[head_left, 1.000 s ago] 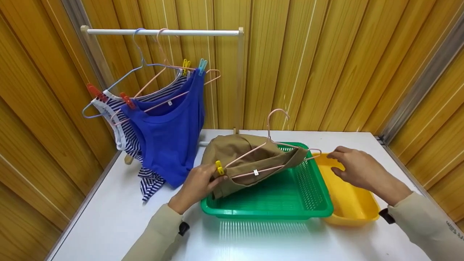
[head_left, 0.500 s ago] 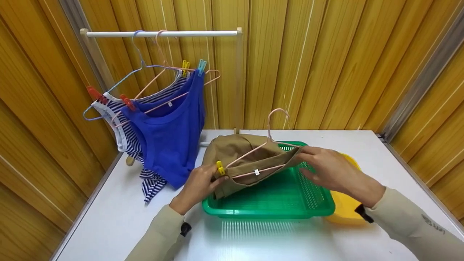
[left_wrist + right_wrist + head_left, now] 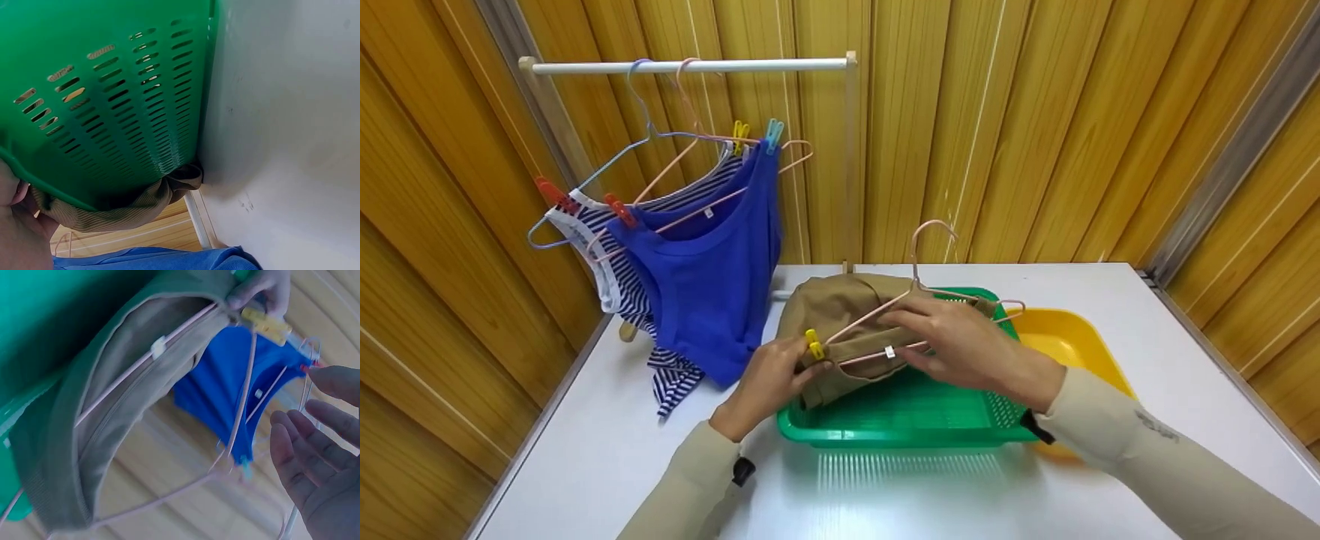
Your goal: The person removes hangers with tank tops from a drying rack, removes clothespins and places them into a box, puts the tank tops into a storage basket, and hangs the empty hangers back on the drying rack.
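Observation:
A khaki garment (image 3: pixel 840 307) with a waistband and white tag lies over the green basket (image 3: pixel 885 435), a pink hanger (image 3: pixel 915 255) running through its waist. A yellow clothespin (image 3: pixel 814 345) clips one waist corner to the hanger. Right beside that clip, my left hand (image 3: pixel 765 382) pinches the cloth between thumb and fingers. My right hand (image 3: pixel 971 341) is over the middle of the waistband in the head view. In the right wrist view its fingers (image 3: pixel 306 450) are loosely spread with nothing between them. The garment's other waist corner (image 3: pixel 62 506) carries no clothespin.
Behind the basket's right side sits a yellow tub (image 3: pixel 1057 330). On the left, a drying rack (image 3: pixel 697 66) bears a blue tank top (image 3: pixel 705 285) and a striped top (image 3: pixel 675 382), pegged on hangers. Panelled walls border the white table (image 3: pixel 585 465).
My right hand has travelled left from above the yellow tub, past the garment's right corner, to the middle of the waistband. The left hand keeps its pinch on the cloth.

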Motion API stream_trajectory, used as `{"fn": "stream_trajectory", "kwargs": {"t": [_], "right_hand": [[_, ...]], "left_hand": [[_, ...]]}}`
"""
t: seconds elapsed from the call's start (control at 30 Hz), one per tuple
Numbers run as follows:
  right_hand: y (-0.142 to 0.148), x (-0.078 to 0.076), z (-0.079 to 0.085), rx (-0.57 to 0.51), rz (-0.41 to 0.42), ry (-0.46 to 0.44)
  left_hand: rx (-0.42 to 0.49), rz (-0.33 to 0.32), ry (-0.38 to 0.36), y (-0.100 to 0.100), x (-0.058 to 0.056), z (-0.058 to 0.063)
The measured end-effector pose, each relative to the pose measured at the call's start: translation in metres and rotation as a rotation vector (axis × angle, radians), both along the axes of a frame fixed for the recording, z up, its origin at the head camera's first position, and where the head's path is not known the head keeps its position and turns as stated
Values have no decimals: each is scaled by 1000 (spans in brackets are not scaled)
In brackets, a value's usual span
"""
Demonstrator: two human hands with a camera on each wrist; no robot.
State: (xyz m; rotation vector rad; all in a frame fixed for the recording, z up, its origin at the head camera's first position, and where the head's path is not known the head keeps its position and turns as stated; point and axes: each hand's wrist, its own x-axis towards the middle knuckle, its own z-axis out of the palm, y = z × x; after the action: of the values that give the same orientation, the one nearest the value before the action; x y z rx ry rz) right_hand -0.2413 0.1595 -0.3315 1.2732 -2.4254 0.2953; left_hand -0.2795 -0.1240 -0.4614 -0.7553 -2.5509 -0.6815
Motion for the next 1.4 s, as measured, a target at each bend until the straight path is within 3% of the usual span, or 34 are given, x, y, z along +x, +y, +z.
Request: {"fn": "stream_trajectory", "kwargs": {"t": [0.37,0.73,0.9,1.13,1.4], "right_hand": [[-54,-11,4,108,24,-63],[-95,-17,-13,156,28,-129],[-100,-24,-19,123,15,-105],[-98,-32,-25,118,-5,-144],[-99,-36,-27,71,32,-174]], "left_hand": [[10,-8,-46,-1,-1,4],[22,-28,72,-3,0,-1],[12,-23,61,-2,-1,0],[2,-39,86,-1,-2,-1],[2,-37,59,0,-2,0]]}}
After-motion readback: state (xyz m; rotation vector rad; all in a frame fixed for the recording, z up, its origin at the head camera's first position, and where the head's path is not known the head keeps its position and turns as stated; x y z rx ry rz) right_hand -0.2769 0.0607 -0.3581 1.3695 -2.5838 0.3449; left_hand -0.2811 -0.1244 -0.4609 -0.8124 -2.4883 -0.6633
